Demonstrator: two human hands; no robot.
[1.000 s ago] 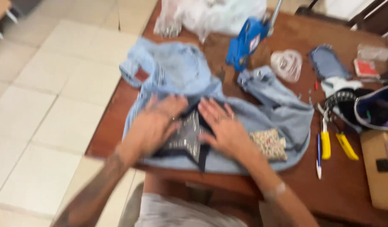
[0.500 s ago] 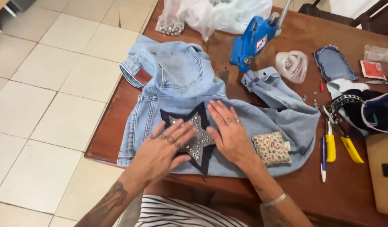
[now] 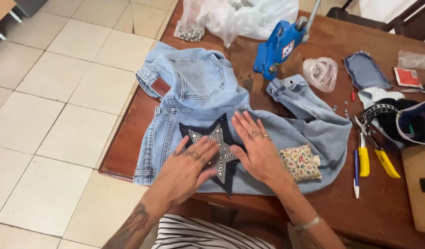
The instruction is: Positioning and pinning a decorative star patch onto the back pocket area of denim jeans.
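Both hands lie flat, fingers spread, gripping nothing: left hand (image 3: 190,162) and right hand (image 3: 256,148) press the star patch (image 3: 215,144) onto the denim jacket (image 3: 198,92), mid-table (image 3: 392,216). Floral cushion (image 3: 301,162) just beside right hand.

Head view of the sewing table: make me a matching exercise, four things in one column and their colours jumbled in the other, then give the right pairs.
Things:
1. star patch
2. press tool
3. pliers handles
4. pincushion

Colours:
A. yellow
B. floral cream
C. dark navy and grey, with metal studs
D. bright blue

Pairs: 1-C, 2-D, 3-A, 4-B. Both hands, left and right, lie flat on the star patch, on the pale denim jacket.
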